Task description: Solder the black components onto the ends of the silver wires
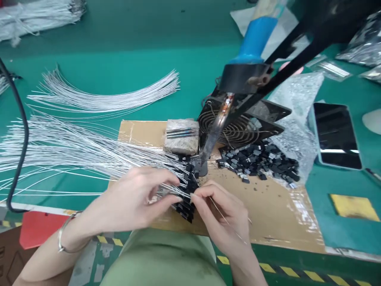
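Note:
My left hand [139, 196] curls loosely round several white wires [171, 190], which pass between its thumb and forefinger. Black connector pieces [187, 204] sit at the right ends of these wires, just past the fingertips. Close beside them, my right hand [223, 214] has thumb and forefinger pinched at the wire ends, and a thin strand of solder wire [218, 208] runs through its fingers. Above both hands, a soldering iron [217, 125] with a blue handle is fixed in a black stand [293, 59], its tip pointing down.
Cardboard [268, 214] covers the work spot on the green table. A greyish block [181, 137] carries thin metal rods. Behind the iron stands a black fan [241, 129]; loose black connectors [260, 161] lie right of it. A phone [337, 135], yellow sponge [354, 206] and wire bundle [113, 99] lie farther out.

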Demonstrator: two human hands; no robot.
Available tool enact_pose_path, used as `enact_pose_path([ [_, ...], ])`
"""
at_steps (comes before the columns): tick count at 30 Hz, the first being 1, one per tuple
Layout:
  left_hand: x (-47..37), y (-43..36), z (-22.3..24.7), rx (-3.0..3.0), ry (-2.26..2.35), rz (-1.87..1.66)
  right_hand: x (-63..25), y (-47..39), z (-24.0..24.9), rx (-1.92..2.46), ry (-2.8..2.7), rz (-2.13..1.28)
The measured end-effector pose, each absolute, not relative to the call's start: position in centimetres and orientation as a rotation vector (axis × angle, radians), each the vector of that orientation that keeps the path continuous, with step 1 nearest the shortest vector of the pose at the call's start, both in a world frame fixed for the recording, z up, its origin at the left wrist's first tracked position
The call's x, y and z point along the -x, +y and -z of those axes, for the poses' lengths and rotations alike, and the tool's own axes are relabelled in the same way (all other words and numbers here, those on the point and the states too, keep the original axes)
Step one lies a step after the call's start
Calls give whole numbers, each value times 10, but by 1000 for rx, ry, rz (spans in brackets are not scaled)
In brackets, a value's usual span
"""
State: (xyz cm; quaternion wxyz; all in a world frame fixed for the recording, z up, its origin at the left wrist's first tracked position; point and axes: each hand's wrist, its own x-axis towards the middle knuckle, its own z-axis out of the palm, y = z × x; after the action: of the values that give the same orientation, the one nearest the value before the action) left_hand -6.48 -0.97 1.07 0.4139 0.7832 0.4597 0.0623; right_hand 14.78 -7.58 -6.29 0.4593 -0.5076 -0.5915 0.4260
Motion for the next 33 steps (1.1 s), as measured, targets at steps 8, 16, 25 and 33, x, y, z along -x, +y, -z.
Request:
enact_pose_path([
  [8, 41, -15, -1, -1837, 1063, -196, -151, -79, 64, 1261, -1499, -960],
  [16, 45, -15, 2, -1548, 1086, -268, -146, -78, 67, 1287, -1450, -931],
  [25, 50, -12, 4, -1553, 1101, -281, -148, -79, 67, 1259, -1288, -1152],
  [33, 48, -11, 3, -1480, 1100, -306, -139, -73, 65, 1263, -1330, -1048],
])
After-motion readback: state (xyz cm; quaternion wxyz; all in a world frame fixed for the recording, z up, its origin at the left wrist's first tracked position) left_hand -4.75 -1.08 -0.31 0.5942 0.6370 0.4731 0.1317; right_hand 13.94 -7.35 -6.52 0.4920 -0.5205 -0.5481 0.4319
